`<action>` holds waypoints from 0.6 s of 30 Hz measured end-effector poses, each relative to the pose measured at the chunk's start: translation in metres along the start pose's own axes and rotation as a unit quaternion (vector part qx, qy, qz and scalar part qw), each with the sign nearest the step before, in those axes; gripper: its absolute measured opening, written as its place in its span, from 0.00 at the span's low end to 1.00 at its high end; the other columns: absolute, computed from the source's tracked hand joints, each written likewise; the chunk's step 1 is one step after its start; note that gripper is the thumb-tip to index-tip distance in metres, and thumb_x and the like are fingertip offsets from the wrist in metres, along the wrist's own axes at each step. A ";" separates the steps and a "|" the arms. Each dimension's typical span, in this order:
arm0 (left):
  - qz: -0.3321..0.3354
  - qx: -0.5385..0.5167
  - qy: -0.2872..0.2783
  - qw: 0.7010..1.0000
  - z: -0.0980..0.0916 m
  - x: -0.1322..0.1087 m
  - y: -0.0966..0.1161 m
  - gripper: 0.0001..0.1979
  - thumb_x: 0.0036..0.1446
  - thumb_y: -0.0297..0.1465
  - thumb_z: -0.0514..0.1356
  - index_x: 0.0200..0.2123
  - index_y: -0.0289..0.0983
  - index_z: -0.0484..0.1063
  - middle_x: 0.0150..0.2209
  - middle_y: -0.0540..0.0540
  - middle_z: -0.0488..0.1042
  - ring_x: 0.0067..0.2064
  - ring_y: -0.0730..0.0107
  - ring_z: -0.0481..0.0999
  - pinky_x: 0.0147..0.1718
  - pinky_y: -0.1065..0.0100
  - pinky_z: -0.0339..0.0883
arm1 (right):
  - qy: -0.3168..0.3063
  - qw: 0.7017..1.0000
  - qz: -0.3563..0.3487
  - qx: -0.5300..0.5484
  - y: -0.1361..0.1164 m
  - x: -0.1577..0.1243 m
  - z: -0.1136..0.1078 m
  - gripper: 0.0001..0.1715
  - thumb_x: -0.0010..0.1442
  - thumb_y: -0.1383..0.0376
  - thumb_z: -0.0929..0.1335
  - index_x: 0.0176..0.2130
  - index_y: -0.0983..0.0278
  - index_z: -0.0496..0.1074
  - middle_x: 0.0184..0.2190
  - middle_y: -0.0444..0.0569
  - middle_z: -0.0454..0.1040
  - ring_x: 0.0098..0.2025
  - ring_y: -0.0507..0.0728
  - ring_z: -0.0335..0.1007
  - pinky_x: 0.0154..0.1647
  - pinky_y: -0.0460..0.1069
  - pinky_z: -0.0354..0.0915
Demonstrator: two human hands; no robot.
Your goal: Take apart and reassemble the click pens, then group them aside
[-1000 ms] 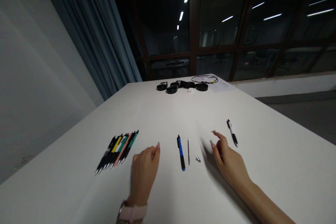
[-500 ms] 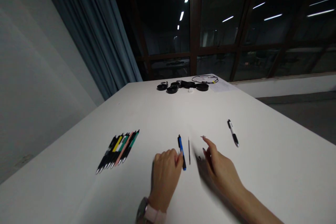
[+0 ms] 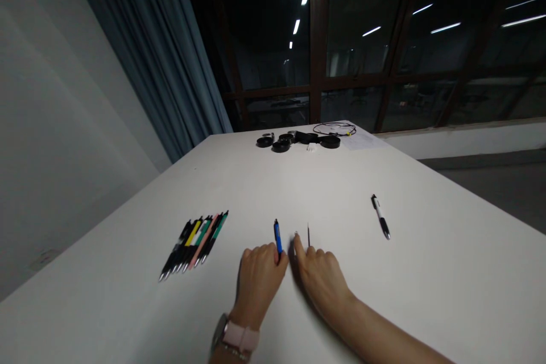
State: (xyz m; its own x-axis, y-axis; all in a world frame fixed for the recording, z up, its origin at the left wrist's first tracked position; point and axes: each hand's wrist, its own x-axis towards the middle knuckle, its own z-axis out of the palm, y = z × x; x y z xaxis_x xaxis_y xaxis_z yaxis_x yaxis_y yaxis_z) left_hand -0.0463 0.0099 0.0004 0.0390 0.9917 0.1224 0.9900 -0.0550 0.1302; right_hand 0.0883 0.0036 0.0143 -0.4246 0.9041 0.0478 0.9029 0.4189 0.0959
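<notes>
A blue pen point(image 3: 278, 236) with a black clip is pinched in my left hand point(image 3: 261, 270), its upper barrel pointing away from me and its lower end hidden by the fingers. To its right, my right hand point(image 3: 322, 278) hovers low or rests on the white table point(image 3: 273, 187), index finger stretched out towards the pen and the other fingers loosely bent. The thumb is out of sight. A thin pen refill point(image 3: 309, 234) lies just beyond these knuckles, its near part covered by the hand.
On the left lies a row of several pens point(image 3: 194, 244) side by side. A white-and-black pen point(image 3: 380, 216) lies alone on the right. Black round parts point(image 3: 280, 147), a black cable point(image 3: 335, 128) and paper point(image 3: 362, 142) are at the far end.
My left hand has shifted left with the blue pen. My right hand has moved left, over the near part of the refill, covering a small dark piece seen on the table before.
</notes>
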 end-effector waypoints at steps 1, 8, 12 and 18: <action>-0.002 0.001 -0.002 1.000 -0.001 0.000 -0.001 0.16 0.64 0.34 0.50 0.27 0.37 0.73 0.28 0.45 0.79 0.34 0.60 0.78 0.37 0.60 0.56 | -0.009 1.000 0.002 0.001 -0.002 0.003 0.000 0.29 0.61 0.79 0.61 0.60 0.69 0.63 0.31 0.58 0.79 0.29 0.59 0.78 0.26 0.48 0.67; -0.002 -0.018 -0.020 1.000 -0.002 0.003 0.001 0.17 0.65 0.33 0.49 0.27 0.37 0.72 0.28 0.45 0.79 0.33 0.60 0.77 0.37 0.61 0.55 | -0.026 0.999 -0.003 0.030 -0.003 0.011 0.001 0.28 0.62 0.79 0.60 0.61 0.70 0.63 0.32 0.61 0.80 0.31 0.61 0.80 0.27 0.49 0.69; -0.017 -0.081 0.009 0.997 0.003 0.003 -0.006 0.17 0.65 0.35 0.49 0.24 0.39 0.68 0.25 0.48 0.76 0.30 0.63 0.75 0.36 0.63 0.55 | -0.019 0.997 -0.060 0.041 0.004 0.006 0.003 0.28 0.64 0.76 0.61 0.62 0.67 0.60 0.35 0.60 0.80 0.32 0.60 0.80 0.29 0.49 0.70; -0.125 -0.232 0.044 0.964 0.001 0.007 -0.022 0.17 0.63 0.41 0.49 0.23 0.42 0.61 0.21 0.52 0.69 0.24 0.68 0.67 0.26 0.68 0.50 | -0.022 0.993 -0.106 0.047 0.014 -0.002 -0.001 0.27 0.67 0.73 0.59 0.64 0.68 0.57 0.40 0.60 0.78 0.36 0.59 0.79 0.31 0.47 0.69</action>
State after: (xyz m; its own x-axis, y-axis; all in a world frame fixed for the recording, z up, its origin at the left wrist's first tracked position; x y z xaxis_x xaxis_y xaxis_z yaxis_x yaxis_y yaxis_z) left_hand -0.0677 0.0187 -0.0028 -0.2252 0.9682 0.1095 0.7989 0.1191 0.5896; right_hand 0.1014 0.0077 0.0166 -0.6038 0.7971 -0.0081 0.7970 0.6039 0.0063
